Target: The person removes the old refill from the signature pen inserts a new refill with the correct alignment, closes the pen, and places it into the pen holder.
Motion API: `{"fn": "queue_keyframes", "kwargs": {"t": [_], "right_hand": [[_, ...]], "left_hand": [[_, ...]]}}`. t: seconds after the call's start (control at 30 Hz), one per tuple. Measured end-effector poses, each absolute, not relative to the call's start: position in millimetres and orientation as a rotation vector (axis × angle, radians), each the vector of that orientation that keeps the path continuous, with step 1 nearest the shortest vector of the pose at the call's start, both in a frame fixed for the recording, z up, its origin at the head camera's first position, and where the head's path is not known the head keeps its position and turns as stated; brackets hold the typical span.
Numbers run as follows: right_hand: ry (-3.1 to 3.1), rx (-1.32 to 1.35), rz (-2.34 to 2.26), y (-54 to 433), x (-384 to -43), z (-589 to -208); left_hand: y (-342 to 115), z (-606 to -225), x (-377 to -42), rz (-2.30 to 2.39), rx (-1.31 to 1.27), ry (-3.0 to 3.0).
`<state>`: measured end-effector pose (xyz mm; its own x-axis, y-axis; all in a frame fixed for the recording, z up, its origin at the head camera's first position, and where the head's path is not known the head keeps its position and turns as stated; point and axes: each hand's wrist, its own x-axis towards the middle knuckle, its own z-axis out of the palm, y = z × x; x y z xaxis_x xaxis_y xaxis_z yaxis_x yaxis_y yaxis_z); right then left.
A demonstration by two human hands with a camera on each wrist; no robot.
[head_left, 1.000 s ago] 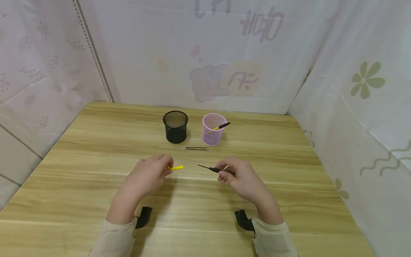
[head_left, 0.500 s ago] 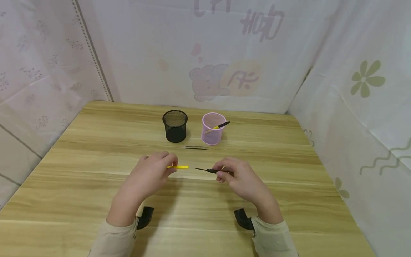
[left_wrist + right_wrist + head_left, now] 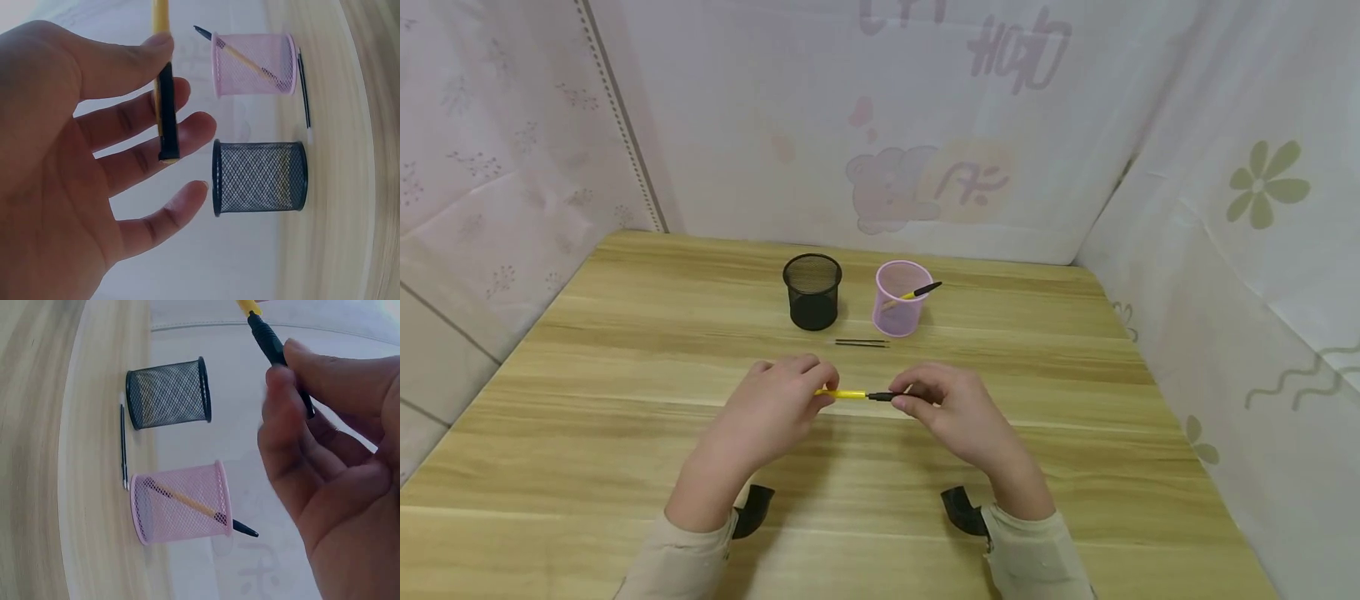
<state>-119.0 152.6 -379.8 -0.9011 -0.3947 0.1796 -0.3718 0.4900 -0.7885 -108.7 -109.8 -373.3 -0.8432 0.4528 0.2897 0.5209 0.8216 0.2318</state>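
Observation:
Between thumb and fingers, my left hand [image 3: 778, 412] pinches the yellow pen barrel [image 3: 852, 395], whose black clip [image 3: 167, 112] lies along the fingers in the left wrist view. My right hand [image 3: 953, 410] pinches the black front section of a pen [image 3: 267, 340]. The two parts are in line, end to end, above the table. A narrow dark gap shows at the joint in the head view; the refill that joins them is hidden inside the barrel. My left little finger is spread away from the pen.
Behind the hands stand a black mesh pen cup [image 3: 812, 293] and a pink mesh pen cup [image 3: 898, 321] with a yellow-and-black pen [image 3: 925, 290] leaning in it. Two thin dark refills [image 3: 861, 342] lie before the cups on the wooden table [image 3: 625, 375]. Patterned cloth hangs behind.
My left hand has moved right with the yellow barrel, and my right hand slightly left. The refill that stuck out of the black section has gone into the barrel.

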Motion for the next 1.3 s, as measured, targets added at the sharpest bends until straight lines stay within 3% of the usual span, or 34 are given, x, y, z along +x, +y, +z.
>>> {"fn": "queue_keyframes", "kwargs": {"t": [0.73, 1.3], "right_hand": [[2.395, -0.551, -1.807, 147.5, -120.5, -378.7], [2.504, -0.489, -1.706, 150.0, -121.9, -381.6]], "left_hand": [[-114.1, -375.9, -112.6, -0.537, -0.759, -2.655], [-113.5, -381.5, -118.3, -0.717, -0.771, -2.471]]}}
